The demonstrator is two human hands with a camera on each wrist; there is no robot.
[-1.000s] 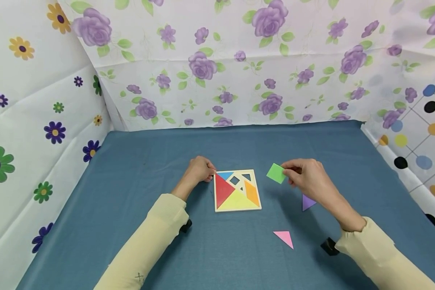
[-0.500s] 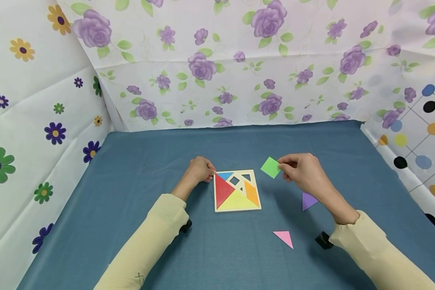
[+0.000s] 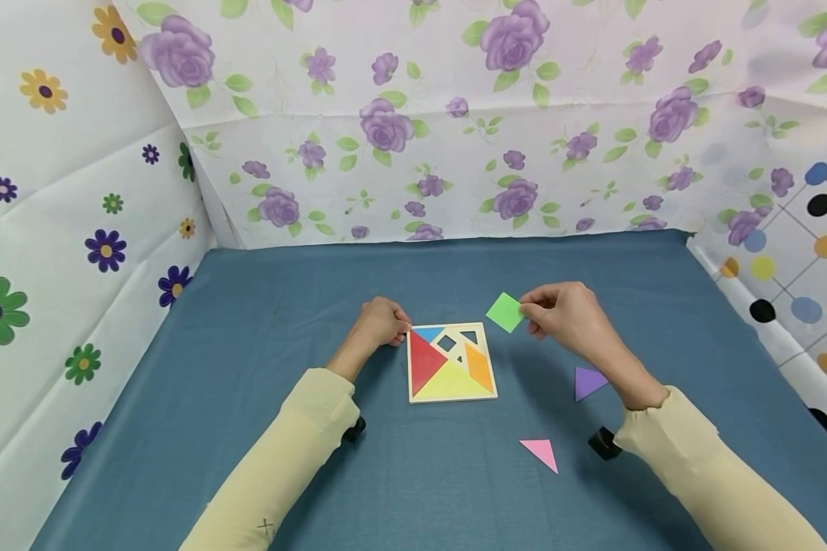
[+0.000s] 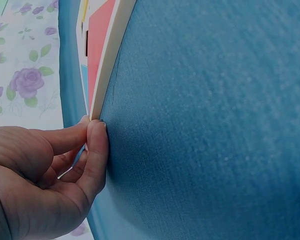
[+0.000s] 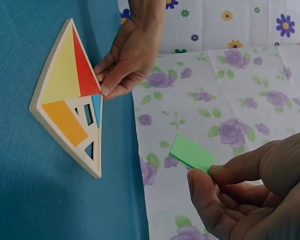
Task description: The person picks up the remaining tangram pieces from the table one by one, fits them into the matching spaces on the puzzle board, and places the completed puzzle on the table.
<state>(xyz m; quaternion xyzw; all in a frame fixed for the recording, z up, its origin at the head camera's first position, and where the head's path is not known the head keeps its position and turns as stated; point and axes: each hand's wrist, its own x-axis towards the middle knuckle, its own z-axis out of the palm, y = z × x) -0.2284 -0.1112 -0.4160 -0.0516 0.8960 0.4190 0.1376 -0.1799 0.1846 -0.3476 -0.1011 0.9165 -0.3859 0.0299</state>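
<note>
A square wooden tangram board point(image 3: 455, 399) lies flat on the blue cloth. Red point(image 3: 424, 363), yellow point(image 3: 452, 382), orange point(image 3: 478, 368) and blue point(image 3: 428, 334) pieces fill part of it; a square cutout and two triangular ones stand bare near its far right corner. My left hand point(image 3: 380, 321) pinches the board's far left corner between thumb and forefinger. Raised just right of the board, my right hand point(image 3: 568, 315) pinches a green square tangram piece point(image 3: 505, 313) by one corner. The right wrist view shows that piece point(image 5: 192, 152) tilted at the fingertips.
A purple triangle point(image 3: 588, 383) lies under the right forearm, and a pink triangle point(image 3: 540, 453) sits nearer the front. Flower-printed sheeting point(image 3: 386, 184) stands behind the table, with patterned sheets at both sides. Black wrist devices hang below both sleeves.
My right hand has moved left and slightly away from me, bringing the green square closer to the board. My left hand and the board have stayed in place.
</note>
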